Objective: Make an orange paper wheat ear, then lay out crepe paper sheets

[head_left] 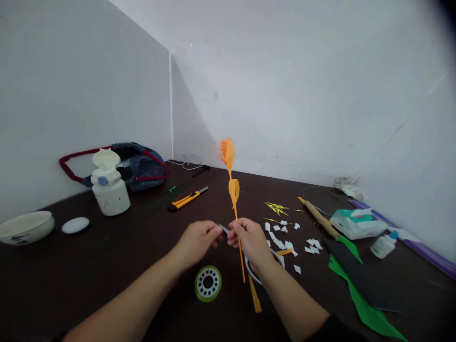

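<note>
Lower centre: right hand (245,236) is pinching an orange stalk (233,190). Left hand (202,240) is hovering, curled, at a grey sliver (224,229), grip unclear.

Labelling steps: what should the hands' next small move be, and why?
I'd probably press the pale sliver against the stem: the right hand grips the stem nearly upright, and the sliver lies between that hand's fingertips and those of the left hand. What the sliver is, I can't tell.
</note>
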Action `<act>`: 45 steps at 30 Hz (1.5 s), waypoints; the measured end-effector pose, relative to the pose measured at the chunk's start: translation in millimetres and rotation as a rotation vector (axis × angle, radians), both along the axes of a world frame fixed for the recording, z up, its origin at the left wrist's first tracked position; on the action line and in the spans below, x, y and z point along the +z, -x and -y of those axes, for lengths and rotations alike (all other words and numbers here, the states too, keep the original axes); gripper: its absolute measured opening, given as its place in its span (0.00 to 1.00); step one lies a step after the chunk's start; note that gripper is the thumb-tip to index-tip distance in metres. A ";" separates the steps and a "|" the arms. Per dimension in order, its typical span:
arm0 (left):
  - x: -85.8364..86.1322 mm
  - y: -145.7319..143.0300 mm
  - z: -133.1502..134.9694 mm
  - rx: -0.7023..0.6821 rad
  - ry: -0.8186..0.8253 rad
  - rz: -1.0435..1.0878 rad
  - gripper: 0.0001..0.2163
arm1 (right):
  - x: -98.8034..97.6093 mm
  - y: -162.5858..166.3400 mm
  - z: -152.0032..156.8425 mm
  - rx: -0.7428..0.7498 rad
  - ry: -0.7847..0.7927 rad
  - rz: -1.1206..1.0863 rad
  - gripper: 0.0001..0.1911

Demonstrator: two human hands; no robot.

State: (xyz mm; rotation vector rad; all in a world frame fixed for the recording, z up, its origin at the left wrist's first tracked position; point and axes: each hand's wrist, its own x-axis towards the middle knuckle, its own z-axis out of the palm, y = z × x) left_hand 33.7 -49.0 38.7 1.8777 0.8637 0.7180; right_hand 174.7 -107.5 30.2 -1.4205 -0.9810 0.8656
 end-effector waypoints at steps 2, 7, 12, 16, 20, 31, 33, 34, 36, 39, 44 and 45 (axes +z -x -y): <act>10.6 3.8 -17.2 0.203 -0.077 0.134 0.09 | 1.1 -4.2 2.3 -0.040 0.010 0.069 0.10; 28.6 -11.7 -45.8 0.398 -0.212 0.270 0.25 | -4.5 -5.1 6.3 -0.098 -0.003 0.237 0.12; 25.1 -37.6 -56.4 0.338 0.147 0.409 0.28 | -10.3 -0.3 7.5 -0.102 -0.046 0.363 0.12; 23.6 -43.6 -54.0 0.242 0.327 0.510 0.19 | -10.3 0.7 9.7 -0.118 -0.066 0.489 0.12; 23.0 -43.0 -49.6 0.222 0.421 0.632 0.11 | -14.3 1.5 10.8 -0.125 -0.071 0.667 0.12; 16.3 -21.0 -76.2 0.364 0.589 0.834 0.01 | -25.8 4.5 14.4 -0.072 -0.120 0.750 0.11; 15.7 -16.8 -76.5 0.352 0.626 0.867 0.02 | -27.2 4.6 14.7 -0.077 -0.123 0.752 0.12; 15.1 -15.8 -74.7 0.329 0.641 0.882 0.03 | -27.8 4.5 14.4 -0.085 -0.117 0.759 0.12; 12.9 -16.2 -68.4 0.247 0.662 0.895 0.04 | -28.8 3.9 12.9 -0.098 -0.101 0.784 0.12; 7.3 -21.5 -58.6 0.117 0.681 0.874 0.12 | -30.3 2.7 10.4 -0.105 -0.091 0.821 0.13; 0.5 -25.6 -61.2 0.099 0.722 0.866 0.07 | -33.7 1.8 10.3 -0.093 -0.129 0.815 0.13; 0.5 -24.3 -64.3 0.122 0.726 0.875 0.06 | -34.4 1.9 10.8 -0.081 -0.136 0.806 0.13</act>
